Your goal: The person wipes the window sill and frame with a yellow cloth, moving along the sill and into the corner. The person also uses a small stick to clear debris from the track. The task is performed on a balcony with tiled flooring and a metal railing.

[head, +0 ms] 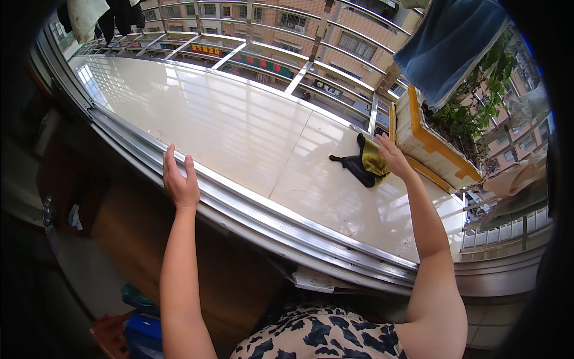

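A yellow-green and black cloth (372,162) lies crumpled on the glossy tiled window ledge (233,130). Over its right edge is my right hand (394,157), fingers extended; whether it touches or pinches the cloth cannot be made out. My left hand (180,179) is raised over the aluminium sliding-window track (269,215), palm turned inward, thumb apart from the fingers, with nothing in it. Small bits of debris lie on the ledge just beyond the left hand.
A foam planter box (441,148) edged with yellow tape holds leafy plants at the right. Blue fabric (448,49) hangs above it. Metal window bars (309,67) border the ledge's far side. A blue container (143,334) stands low at the left.
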Motion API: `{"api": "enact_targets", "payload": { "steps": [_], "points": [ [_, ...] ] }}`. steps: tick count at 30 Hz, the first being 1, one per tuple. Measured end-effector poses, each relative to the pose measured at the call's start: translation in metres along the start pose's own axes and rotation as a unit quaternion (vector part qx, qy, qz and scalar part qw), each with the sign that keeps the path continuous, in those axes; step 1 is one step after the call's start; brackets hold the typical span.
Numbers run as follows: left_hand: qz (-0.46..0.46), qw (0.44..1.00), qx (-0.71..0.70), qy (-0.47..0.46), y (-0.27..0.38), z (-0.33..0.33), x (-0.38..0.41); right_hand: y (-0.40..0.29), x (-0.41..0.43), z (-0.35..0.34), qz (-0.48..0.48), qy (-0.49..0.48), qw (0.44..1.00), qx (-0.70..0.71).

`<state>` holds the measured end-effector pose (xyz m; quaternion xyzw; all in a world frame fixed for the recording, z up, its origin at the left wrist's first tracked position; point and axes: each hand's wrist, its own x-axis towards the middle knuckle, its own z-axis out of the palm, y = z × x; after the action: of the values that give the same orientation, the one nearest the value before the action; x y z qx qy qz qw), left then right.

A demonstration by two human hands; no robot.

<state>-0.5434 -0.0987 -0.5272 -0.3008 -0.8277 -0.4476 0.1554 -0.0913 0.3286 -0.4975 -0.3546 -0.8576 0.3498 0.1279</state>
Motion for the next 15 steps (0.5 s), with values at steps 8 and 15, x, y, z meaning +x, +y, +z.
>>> {"api": "enact_targets", "payload": {
  "steps": [8,15],
  "points": [
    [0.003,1.000,-0.007,-0.002,-0.002,0.002,0.000,-0.087,-0.019,0.128,-0.133,-0.009,0.947,-0.293],
    [0.020,1.000,-0.016,0.015,-0.035,0.010,0.003,-0.133,-0.062,0.136,-0.127,0.051,0.986,0.090]
  ]
}}
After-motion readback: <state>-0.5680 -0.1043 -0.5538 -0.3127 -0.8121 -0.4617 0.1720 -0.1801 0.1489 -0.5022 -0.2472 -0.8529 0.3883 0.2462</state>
